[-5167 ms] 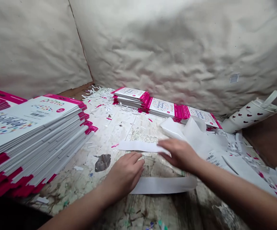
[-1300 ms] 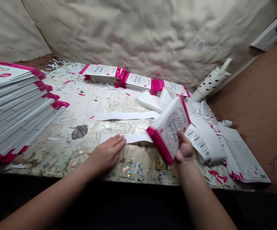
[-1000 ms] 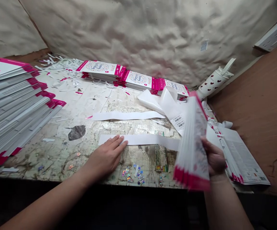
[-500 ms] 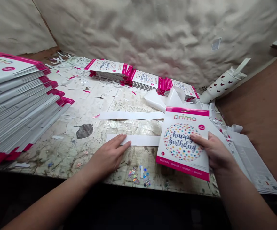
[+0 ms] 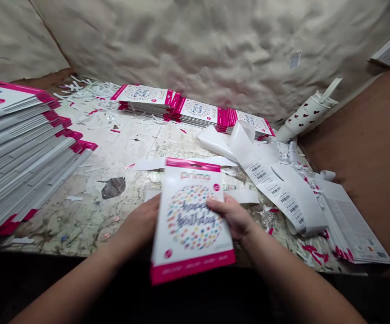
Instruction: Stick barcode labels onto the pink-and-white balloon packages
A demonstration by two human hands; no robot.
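Observation:
A white and pink "happy birthday" packet is in front of me near the table's front edge, slightly blurred. My right hand grips its right side, thumb on the printed face. Behind the packet's left edge is my left hand; its fingers are hidden, so whether it touches the packet does not show. A white paper strip lies partly under the hands and packet. Beyond it is a second white strip. To the right, a curled band of barcode labels rests on the table.
A tall pile of packets stands at the left. Along the back are smaller packet stacks and a heart-patterned tumbler. More packets lean at the right. Paper scraps litter the worn table.
My right hand has carried the packet left and nearer to me, in front of my left hand. The barcode labels have come into view. The camera view has shifted slightly.

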